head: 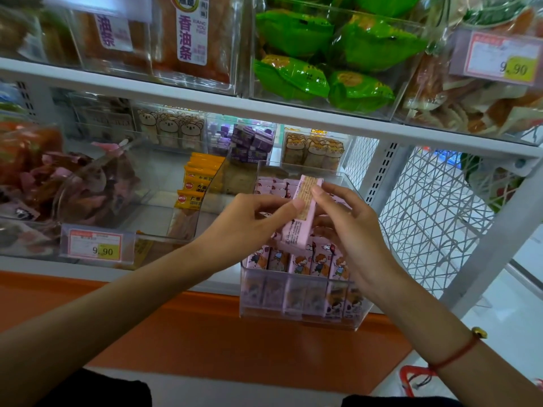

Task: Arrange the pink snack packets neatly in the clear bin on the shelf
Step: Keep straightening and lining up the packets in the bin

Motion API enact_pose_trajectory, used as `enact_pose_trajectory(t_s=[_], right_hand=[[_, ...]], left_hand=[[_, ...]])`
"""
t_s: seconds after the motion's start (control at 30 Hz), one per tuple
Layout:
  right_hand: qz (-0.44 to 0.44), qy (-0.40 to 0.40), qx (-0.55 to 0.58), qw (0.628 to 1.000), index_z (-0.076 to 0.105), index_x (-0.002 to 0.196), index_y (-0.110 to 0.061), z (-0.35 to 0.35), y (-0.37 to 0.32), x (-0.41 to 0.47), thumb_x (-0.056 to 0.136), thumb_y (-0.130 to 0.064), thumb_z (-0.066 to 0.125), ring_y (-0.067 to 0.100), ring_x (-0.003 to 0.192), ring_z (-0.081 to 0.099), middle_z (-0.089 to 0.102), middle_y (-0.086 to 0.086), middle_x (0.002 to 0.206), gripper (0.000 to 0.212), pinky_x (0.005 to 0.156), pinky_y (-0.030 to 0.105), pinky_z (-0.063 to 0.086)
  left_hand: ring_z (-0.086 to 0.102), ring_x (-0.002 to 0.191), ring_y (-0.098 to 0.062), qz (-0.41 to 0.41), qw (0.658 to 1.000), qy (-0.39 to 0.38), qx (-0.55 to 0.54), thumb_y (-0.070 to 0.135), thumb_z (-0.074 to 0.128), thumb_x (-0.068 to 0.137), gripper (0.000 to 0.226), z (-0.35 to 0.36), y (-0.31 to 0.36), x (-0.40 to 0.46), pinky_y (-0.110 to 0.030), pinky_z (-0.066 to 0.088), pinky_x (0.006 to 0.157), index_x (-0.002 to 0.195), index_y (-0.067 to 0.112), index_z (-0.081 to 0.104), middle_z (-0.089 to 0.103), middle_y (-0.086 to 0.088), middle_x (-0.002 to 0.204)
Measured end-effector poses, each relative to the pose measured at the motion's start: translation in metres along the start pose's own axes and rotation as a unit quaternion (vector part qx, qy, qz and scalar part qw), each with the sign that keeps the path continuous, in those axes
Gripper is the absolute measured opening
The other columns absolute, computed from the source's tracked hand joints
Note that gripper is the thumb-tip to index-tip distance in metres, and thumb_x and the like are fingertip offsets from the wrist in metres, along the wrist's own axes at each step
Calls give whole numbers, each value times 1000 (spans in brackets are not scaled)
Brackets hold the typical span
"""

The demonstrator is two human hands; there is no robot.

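Observation:
A clear bin (pixel 296 311) juts out past the lower shelf's front edge. Inside it, pink snack packets (pixel 296 261) stand upright in a front row, and more pink packets (pixel 271 186) lie at the back. Above the bin, one pink packet (pixel 304 210) is held tilted, with its printed back facing me. My left hand (pixel 249 221) pinches that packet's left edge between thumb and fingers. My right hand (pixel 349 224) holds its right side, with the index fingertip near the top end.
Left of the bin stands a clear bin of yellow packets (pixel 195 188); further left is a bin of mixed pink and red wrappers (pixel 67 183) with a price tag (pixel 95 245). Green packets (pixel 329 57) fill a bin on the upper shelf. A white wire mesh panel (pixel 435 218) closes the right side.

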State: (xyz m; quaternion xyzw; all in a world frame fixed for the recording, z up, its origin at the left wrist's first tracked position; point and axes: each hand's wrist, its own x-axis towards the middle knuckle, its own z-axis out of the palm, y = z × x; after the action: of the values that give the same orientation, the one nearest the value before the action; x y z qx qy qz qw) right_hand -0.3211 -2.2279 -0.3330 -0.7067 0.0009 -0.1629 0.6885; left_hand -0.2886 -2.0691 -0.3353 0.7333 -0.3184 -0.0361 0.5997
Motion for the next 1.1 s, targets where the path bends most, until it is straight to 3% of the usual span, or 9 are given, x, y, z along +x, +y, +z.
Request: enact_pose_trajectory(t_s=[0.17,0.3,0.4,0.57,0.73,0.83,0.93,1.0,1.1], right_hand=[[-60,-29,-23,998,51,125,-32,0,-2,-3,92,-28,57,11,90,70,73,1,99,33,73,21,56],[-97,-77,-36,992,48,112,-40,-2,-5,-5,92,-19,57,8,100,66,70,-6,102,30,89,27,53],[-126,-119,-59,983,47,108,-34,-3,-7,-8,91,-9,59,8,104,64,66,-3,111,33,90,28,53],[-147,-147,-95,973,48,100,-29,-4,-6,-10,87,-2,62,9,106,63,62,1,117,33,88,31,54],[-155,-140,-113,971,48,110,-36,-4,-7,-11,88,-7,62,7,111,59,60,-3,120,39,96,37,51],[-159,-117,-130,972,30,137,-44,-6,-6,-12,79,-29,70,4,120,52,49,-8,133,72,101,29,44],[-157,-96,-179,966,17,143,-44,-5,-5,-11,71,-38,73,1,127,43,39,-10,141,92,102,22,38],[-160,-90,-197,963,27,140,-40,-3,-4,-13,72,-39,73,1,124,45,43,-12,136,83,101,25,42],[-184,-77,-204,959,48,123,-29,1,-5,-13,78,-30,72,2,108,57,56,-15,116,50,90,30,53]], left_hand=[[67,83,1,30,999,36,25,47,61,75,35,-6,-1,3,-12,52,67,108,39,60,69,12,91],[60,100,7,67,992,64,85,27,68,82,39,-10,-2,2,-13,49,88,120,30,58,64,20,104],[59,105,5,79,990,75,89,35,69,76,41,-12,-2,1,-17,49,94,115,27,60,63,20,110],[61,105,1,68,992,64,81,50,67,64,44,-15,-1,0,-27,55,90,104,33,59,65,16,108],[61,105,1,72,991,52,97,29,72,78,41,-13,-5,1,-24,54,90,116,30,59,66,16,111],[64,98,2,70,991,90,76,23,73,80,39,-14,-5,4,-16,53,83,115,31,58,66,17,106],[68,89,-2,33,991,129,3,35,70,75,43,-16,-3,7,-15,55,70,114,22,58,68,10,102],[70,88,-5,6,989,142,-32,43,69,68,51,-14,-3,7,-16,55,66,112,20,58,69,6,102],[71,88,-8,-19,989,137,-44,45,70,66,61,-9,-5,6,-18,56,65,117,14,57,68,2,105]])
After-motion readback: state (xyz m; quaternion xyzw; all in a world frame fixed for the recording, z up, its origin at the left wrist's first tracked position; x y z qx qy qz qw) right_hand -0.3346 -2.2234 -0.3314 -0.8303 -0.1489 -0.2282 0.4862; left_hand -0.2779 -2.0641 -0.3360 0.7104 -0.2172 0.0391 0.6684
